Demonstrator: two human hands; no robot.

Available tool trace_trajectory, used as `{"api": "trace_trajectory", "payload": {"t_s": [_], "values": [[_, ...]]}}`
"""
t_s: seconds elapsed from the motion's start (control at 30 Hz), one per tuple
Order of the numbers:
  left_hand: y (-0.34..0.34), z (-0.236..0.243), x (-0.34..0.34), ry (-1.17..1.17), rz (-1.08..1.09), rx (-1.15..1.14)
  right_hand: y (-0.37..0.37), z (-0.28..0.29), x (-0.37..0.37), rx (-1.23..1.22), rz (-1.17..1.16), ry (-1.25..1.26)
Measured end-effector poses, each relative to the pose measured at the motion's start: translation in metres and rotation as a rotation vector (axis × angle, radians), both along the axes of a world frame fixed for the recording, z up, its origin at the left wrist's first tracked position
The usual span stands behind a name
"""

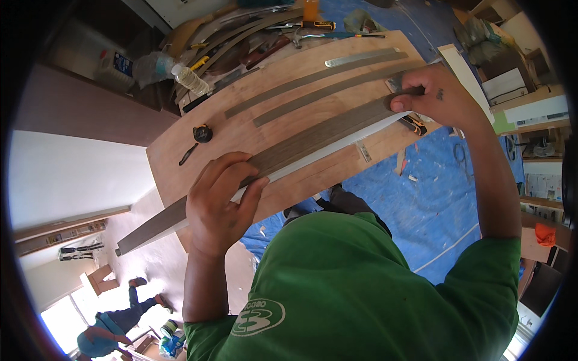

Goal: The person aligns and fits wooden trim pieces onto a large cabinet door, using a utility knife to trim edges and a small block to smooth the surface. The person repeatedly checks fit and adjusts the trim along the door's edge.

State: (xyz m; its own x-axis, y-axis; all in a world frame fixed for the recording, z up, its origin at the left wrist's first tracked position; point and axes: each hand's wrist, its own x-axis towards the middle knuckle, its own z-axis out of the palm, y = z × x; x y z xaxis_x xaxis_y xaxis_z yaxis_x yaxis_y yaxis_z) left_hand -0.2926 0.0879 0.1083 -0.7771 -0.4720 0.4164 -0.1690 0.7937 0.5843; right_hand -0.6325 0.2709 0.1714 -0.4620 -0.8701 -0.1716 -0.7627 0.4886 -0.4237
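Observation:
A long, narrow wood-grain board [319, 133], grey-brown with a white face along its near side, lies slantwise across a plywood worktop [232, 144]. Its left end juts out past the worktop. Around its left part my left hand [218, 201] is closed, fingers over the top edge and thumb on the near side. Toward the far right end, my right hand [435, 96] grips the board between thumb and fingers. Beyond it lie two thin matching strips [301, 82], roughly parallel to it. Just below my right hand is a black and orange tool [413, 125], partly hidden by the board.
A black round tape measure [203, 133] sits on the worktop's left part. A small metal piece [363, 151] lies near the front edge. At the back are a hammer [337, 35], loose strips and a clear bottle [190, 79]. Blue sheeting [385, 204] covers the floor; another person [117, 322] is lower left.

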Motion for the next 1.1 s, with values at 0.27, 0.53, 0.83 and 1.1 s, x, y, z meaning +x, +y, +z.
{"api": "trace_trajectory", "payload": {"t_s": [0.27,0.53,0.83,1.1], "values": [[-0.001,0.002,0.0,-0.041,-0.032,-0.022,0.003,-0.004,-0.009,-0.022,0.028,-0.027],[0.0,0.001,-0.001,-0.024,0.013,0.014,0.002,-0.007,-0.01,-0.011,0.046,0.018],[0.0,0.001,-0.002,-0.027,0.012,0.013,0.0,-0.007,-0.007,0.014,0.009,0.009],[0.001,0.011,-0.005,-0.12,-0.035,-0.016,0.003,-0.007,-0.008,-0.009,0.046,0.047]]}}
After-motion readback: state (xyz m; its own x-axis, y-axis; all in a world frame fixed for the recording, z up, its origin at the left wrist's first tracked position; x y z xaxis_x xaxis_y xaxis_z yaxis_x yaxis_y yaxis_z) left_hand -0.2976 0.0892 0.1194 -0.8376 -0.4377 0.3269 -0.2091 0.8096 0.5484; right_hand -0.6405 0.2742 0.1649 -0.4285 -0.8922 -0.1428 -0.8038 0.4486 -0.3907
